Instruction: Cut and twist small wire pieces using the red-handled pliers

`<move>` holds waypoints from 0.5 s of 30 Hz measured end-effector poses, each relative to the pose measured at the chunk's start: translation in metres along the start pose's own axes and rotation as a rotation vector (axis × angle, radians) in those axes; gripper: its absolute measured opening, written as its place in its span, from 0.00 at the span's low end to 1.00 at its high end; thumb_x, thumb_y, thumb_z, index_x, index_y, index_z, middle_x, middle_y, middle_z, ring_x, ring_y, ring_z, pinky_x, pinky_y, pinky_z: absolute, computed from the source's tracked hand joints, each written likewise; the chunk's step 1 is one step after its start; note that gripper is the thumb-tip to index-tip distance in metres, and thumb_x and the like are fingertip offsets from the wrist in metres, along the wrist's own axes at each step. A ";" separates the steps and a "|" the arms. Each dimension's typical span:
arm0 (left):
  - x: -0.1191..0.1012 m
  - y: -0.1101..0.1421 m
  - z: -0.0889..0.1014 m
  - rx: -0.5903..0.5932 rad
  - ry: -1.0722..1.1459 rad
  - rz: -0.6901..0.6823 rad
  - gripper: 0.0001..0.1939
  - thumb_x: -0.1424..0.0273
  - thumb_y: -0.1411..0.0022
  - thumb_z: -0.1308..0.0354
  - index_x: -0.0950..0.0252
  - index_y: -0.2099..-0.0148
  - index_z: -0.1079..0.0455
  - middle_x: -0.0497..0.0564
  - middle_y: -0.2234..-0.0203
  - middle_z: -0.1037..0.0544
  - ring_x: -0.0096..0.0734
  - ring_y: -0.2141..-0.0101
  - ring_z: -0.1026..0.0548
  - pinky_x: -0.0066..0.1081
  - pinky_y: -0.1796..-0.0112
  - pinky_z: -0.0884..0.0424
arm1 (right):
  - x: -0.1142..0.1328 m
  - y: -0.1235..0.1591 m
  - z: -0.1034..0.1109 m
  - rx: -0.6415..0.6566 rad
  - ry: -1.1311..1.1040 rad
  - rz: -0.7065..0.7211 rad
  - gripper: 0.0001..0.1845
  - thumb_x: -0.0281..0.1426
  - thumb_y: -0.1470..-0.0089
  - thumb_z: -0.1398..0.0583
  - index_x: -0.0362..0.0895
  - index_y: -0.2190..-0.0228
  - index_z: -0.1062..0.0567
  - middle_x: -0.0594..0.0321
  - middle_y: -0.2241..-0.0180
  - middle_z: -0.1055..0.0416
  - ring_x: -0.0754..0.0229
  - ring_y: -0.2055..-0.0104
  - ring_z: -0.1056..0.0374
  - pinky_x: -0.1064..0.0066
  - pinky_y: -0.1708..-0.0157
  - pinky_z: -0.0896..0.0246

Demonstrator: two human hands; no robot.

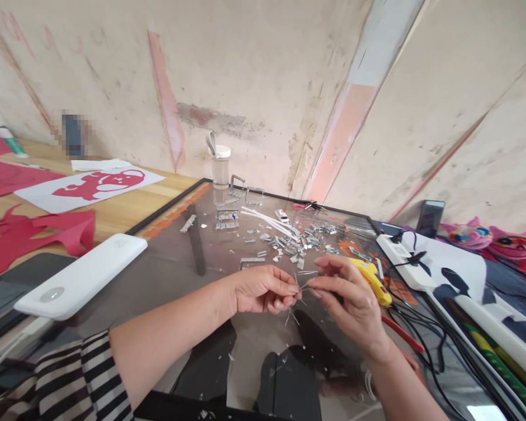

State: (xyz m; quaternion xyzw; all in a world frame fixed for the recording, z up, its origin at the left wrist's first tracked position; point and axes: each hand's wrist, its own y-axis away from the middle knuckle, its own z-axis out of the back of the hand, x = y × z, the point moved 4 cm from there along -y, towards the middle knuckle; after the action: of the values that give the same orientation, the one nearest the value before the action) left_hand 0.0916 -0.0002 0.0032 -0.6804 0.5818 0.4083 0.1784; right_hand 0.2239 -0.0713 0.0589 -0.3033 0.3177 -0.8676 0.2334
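Note:
Between my hands, over the dark glass tabletop (166,292), are several thin silvery wires (304,287) that cross each other. My left hand (265,289) pinches them between thumb and forefinger, the other fingers curled. From the right, my right hand (350,301) pinches the wire ends with thumb and fingertips. Short wire bits (291,317) show just below, perhaps part of the same piece. Beyond the hands lies a scatter of small grey metal-looking pieces (313,237) with white strips (269,222). A yellow glue gun (372,280) and red handles (402,333) lie beside my right hand.
A lidded clear jar (220,169) stands at the back edge. Loose long wires (342,227) lie at back right. A white power bank (83,275) is on the left, near red paper cutouts (39,234). A power strip (405,263) and black cables (429,333) run along the right.

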 end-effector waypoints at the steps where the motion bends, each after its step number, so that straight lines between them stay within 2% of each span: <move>1: 0.000 0.000 0.000 0.012 0.012 0.008 0.06 0.74 0.55 0.36 0.72 0.75 0.30 0.48 0.85 0.32 0.16 0.85 0.39 0.20 0.83 0.53 | -0.001 0.000 -0.001 0.004 -0.029 -0.017 0.10 0.24 0.51 0.41 0.50 0.67 0.24 0.59 0.58 0.36 0.58 0.60 0.36 0.64 0.63 0.37; 9: 0.001 0.000 0.000 0.002 0.011 0.020 0.06 0.73 0.57 0.35 0.71 0.75 0.29 0.48 0.86 0.31 0.18 0.86 0.38 0.21 0.84 0.52 | 0.002 0.003 -0.007 0.003 -0.135 -0.055 0.11 0.24 0.51 0.42 0.50 0.67 0.25 0.59 0.58 0.36 0.57 0.58 0.36 0.64 0.61 0.37; 15: 0.001 0.000 0.001 0.003 -0.016 0.007 0.06 0.74 0.57 0.36 0.72 0.75 0.28 0.48 0.86 0.31 0.18 0.86 0.38 0.20 0.84 0.52 | 0.003 -0.001 -0.004 0.066 -0.039 -0.011 0.10 0.25 0.51 0.41 0.50 0.67 0.24 0.59 0.61 0.32 0.57 0.60 0.35 0.64 0.63 0.37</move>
State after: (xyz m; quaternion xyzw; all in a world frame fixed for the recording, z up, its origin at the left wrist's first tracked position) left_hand 0.0915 0.0001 0.0016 -0.6748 0.5833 0.4136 0.1826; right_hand 0.2190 -0.0707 0.0584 -0.3140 0.2828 -0.8727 0.2446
